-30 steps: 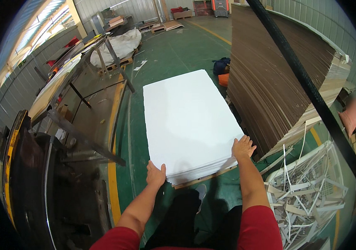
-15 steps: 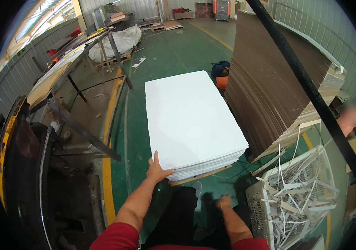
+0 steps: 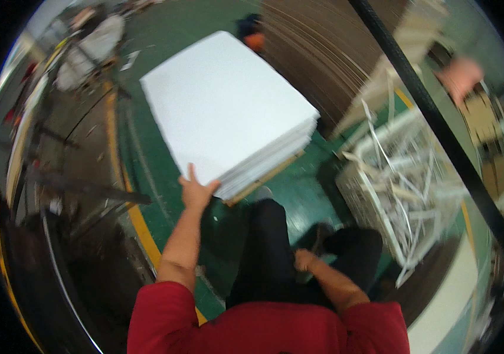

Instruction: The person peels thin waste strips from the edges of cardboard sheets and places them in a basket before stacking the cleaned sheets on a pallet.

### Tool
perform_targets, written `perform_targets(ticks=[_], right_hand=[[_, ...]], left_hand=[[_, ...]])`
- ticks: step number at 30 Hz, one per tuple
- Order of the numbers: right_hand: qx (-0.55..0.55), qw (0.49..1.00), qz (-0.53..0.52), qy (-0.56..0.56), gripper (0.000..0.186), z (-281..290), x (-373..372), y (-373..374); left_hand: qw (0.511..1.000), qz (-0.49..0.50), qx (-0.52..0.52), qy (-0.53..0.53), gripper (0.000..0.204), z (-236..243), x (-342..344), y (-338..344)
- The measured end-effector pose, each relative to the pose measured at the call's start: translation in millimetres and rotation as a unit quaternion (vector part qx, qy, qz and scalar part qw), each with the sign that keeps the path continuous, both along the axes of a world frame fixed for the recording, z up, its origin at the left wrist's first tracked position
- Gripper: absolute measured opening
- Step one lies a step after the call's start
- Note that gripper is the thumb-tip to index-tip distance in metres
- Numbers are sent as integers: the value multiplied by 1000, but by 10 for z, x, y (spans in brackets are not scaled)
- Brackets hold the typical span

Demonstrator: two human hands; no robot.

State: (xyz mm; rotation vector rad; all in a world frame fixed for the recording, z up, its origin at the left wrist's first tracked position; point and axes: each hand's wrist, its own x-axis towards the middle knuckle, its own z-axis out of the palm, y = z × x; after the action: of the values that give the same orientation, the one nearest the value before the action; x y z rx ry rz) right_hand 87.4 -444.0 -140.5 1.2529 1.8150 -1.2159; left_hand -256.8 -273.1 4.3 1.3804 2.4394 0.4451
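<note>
A thick stack of large white sheets [image 3: 231,103] lies in front of me, low above the green floor. A thin wooden base [image 3: 264,180] shows beneath its near edge. My left hand [image 3: 196,190] rests at the near left corner of the stack, its thumb and fingers spread apart along the edges. Between my dark-trousered legs hangs my right hand [image 3: 305,261], away from the stack. Its fingers are curled in, and whether anything is inside them is hidden.
Right of the stack stands a tall pile of brown boards [image 3: 323,47]. A pale plastic basket [image 3: 376,206] full of white strips sits at my right. Metal-framed workbench parts [image 3: 95,192] and dark machinery [image 3: 81,283] line the left. Another person's blurred arm [image 3: 461,76] is at far right.
My view has tilted downward and turned, so the stack appears higher and further left. My left hand stays at its corner. My right hand has moved inward between my legs.
</note>
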Motion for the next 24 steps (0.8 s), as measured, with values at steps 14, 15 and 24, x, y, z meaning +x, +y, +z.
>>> perform_targets(ticks=[14, 15, 24], right_hand=[[512, 680, -521, 62, 23, 1490, 1106, -946], [550, 630, -543, 71, 22, 1597, 1181, -1061], [521, 348, -739, -247, 17, 2016, 2208, -3084]], left_hand=[[991, -104, 22, 78, 95, -370, -190, 107], [992, -98, 12, 82, 95, -346, -195, 82], [934, -259, 248, -6, 51, -373, 1723, -470]])
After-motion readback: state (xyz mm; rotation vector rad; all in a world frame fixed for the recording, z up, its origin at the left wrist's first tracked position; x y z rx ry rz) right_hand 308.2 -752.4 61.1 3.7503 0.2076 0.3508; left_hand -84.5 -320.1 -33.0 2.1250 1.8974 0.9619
